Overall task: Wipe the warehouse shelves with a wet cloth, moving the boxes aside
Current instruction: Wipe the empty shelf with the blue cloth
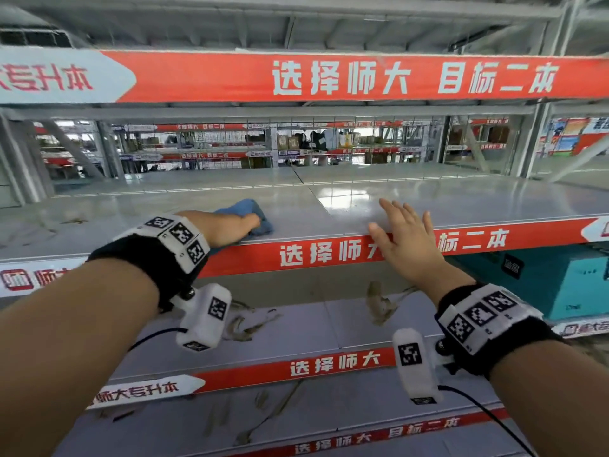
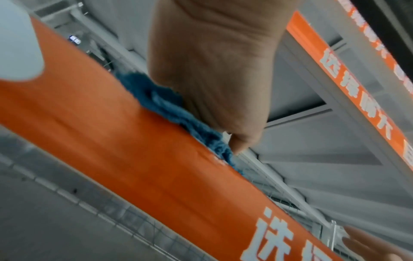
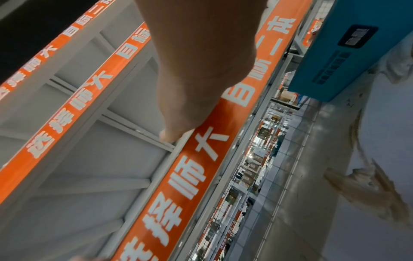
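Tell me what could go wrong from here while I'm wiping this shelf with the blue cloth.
The blue cloth sits bunched at the shelf's front edge under your left hand, so it could slip off. Your right hand rests open over the same edge; leaning on it might be uncomfortable. Brownish grime streaks the shelf below, so drips from the cloth may smear it.

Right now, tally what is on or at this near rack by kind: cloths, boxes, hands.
Cloths: 1, the blue cloth under the left hand on the shelf.
Boxes: 1, the teal box one shelf lower.
Hands: 2, left, and right hand flat at the shelf edge.
Total: 4.
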